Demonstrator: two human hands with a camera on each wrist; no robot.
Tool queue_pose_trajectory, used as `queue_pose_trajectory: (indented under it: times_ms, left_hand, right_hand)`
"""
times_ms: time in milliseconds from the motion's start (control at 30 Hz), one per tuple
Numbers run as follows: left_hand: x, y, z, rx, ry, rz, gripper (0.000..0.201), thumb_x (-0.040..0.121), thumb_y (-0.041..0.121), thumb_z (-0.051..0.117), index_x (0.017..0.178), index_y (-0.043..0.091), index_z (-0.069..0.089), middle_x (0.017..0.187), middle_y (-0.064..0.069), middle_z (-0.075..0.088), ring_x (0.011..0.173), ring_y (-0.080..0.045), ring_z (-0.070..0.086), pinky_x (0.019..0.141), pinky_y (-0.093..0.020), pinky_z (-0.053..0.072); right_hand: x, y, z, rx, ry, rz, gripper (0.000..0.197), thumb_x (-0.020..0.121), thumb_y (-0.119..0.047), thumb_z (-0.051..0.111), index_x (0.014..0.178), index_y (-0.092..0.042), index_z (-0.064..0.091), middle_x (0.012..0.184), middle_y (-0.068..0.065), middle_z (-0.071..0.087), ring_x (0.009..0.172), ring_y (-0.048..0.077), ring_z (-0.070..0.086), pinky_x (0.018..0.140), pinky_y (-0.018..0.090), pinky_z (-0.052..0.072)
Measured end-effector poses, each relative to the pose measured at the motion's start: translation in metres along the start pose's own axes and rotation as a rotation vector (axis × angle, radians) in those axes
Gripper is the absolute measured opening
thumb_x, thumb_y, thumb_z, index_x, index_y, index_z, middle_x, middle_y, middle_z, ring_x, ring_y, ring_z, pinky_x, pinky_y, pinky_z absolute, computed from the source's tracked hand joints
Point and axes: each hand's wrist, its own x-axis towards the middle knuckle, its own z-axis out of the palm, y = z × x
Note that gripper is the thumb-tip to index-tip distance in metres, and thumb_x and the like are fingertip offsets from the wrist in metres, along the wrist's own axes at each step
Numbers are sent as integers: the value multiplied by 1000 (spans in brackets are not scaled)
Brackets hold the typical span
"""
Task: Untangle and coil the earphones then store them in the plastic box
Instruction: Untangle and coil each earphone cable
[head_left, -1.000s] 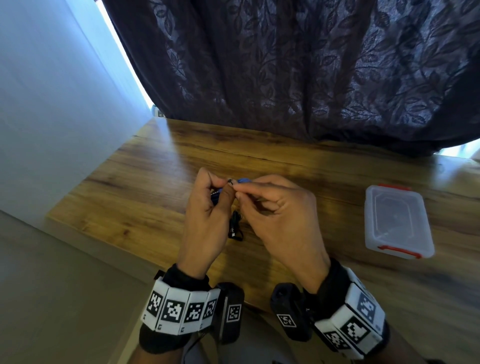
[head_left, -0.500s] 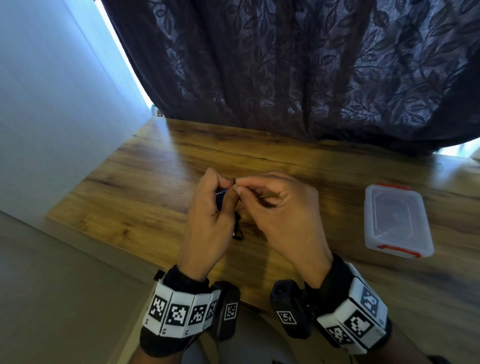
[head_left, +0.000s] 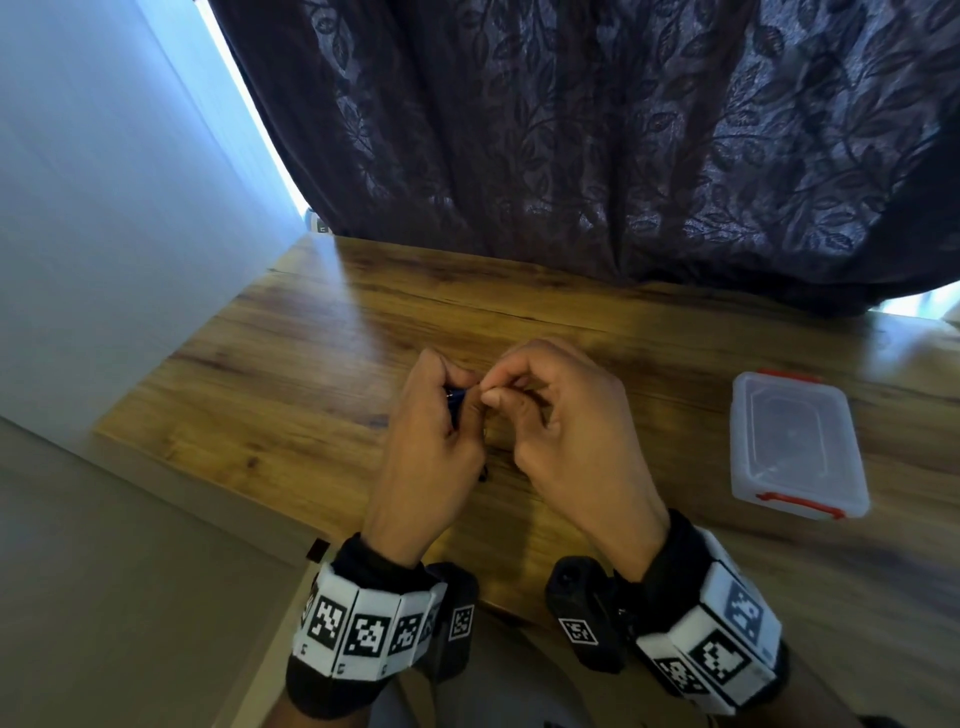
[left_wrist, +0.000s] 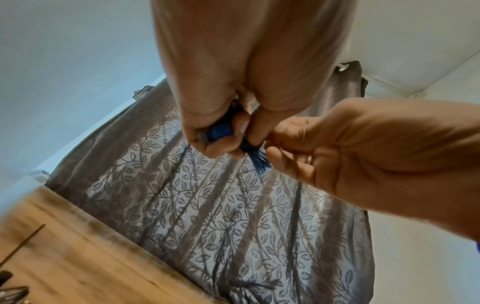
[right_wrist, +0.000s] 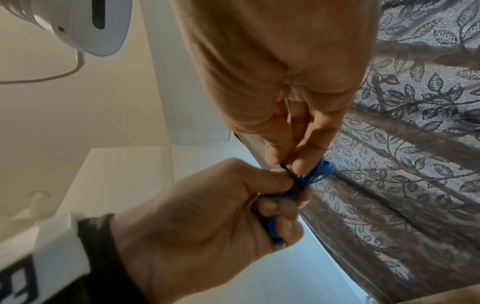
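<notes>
Two hands, left hand (head_left: 431, 431) gripping earphones (right_wrist: 311, 174), right hand (head_left: 566, 431) pinching

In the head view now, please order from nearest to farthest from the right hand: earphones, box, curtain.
1. Earphones: pinched by the right hand, at its left.
2. Box: on the table, to its right.
3. Curtain: behind the table.

Dim, backlit through curtain (head_left: 623, 130); blurred, warped edges.

The earphones (right_wrist: 315, 174) were blue; the plastic box (head_left: 795, 447) beside them clear with red clips; the curtain (head_left: 597, 130) behind dark, leaf-patterned.
</notes>
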Motion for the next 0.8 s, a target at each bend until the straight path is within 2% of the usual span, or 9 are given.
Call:
queue_pose_trajectory:
  times_ms: [67, 167, 200, 300, 433, 533, 633, 800]
  left_hand:
    - [-1, 1, -1, -17, -36, -8, 13, 99, 13, 56, 95, 22, 48, 93, -7, 60, 83, -20, 61, 66, -33, 51]
    - [-4, 9, -6, -139, -114, -57, 4, 101, 14, 51, 100, 17, 50, 96, -7, 60, 75, -11, 61, 58, -20, 51]
    - [-5, 11, -8, -201, -131, -86, 4, 102, 14, 49, 101, 17, 50, 95, -6, 61, 71, -10, 59, 56, -19, 50]
    - [-3, 14, -12, -263, -162, -101, 8, 96, 24, 48, 101, 21, 53, 96, -11, 61, 74, -19, 57, 61, -31, 51]
    - [-3, 12, -11, -173, -162, -4, 16, 91, 30, 52, 100, 17, 53, 99, -10, 61, 86, -26, 61, 72, -46, 52]
    - [-3, 10, -8, -164, -119, 12, 20, 85, 31, 53, 94, 13, 53, 95, -12, 61, 86, -31, 61, 73, -56, 50]
    - [-2, 11, -5, -175, -84, -3, 19, 81, 27, 54, 88, 10, 51, 89, -15, 59, 80, -34, 59, 69, -58, 48]
    - [-3, 17, -4, -188, -83, -11, 16, 82, 24, 53, 80, 10, 48, 81, -12, 53, 73, -32, 51, 62, -53, 45]
  right_hand:
    - [-2, 1, 2, 9, 4, -7, 15, 91, 2, 65, 91, -13, 65, 90, -4, 65, 87, 11, 64, 74, 35, 54]
    - [-3, 2, 0, 18, 2, 10, 15, 93, 2, 62, 94, -12, 63, 88, -3, 66, 84, 11, 65, 72, 36, 55]
    - [-3, 2, -1, 20, 3, 17, 14, 95, 1, 61, 96, -13, 62, 88, -3, 67, 84, 10, 66, 71, 35, 55]
    - [-2, 1, -4, 16, 19, 10, 12, 98, -2, 57, 100, -14, 59, 85, -4, 67, 80, 8, 67, 70, 27, 57]
    - [-1, 2, -5, -4, 31, -21, 13, 98, 1, 56, 103, -12, 56, 84, 0, 67, 77, 7, 67, 69, 12, 52]
    - [-2, 2, -3, -17, 38, -10, 17, 96, 2, 58, 100, -14, 58, 83, -2, 68, 77, 7, 67, 67, 19, 55]
    - [-3, 0, 0, -7, 93, -24, 19, 94, 4, 58, 97, -15, 59, 84, -4, 67, 78, 7, 66, 66, 24, 55]
    - [-4, -1, 5, 11, 192, -47, 23, 87, 11, 60, 95, -11, 61, 82, -3, 67, 76, 7, 66, 63, 18, 54]
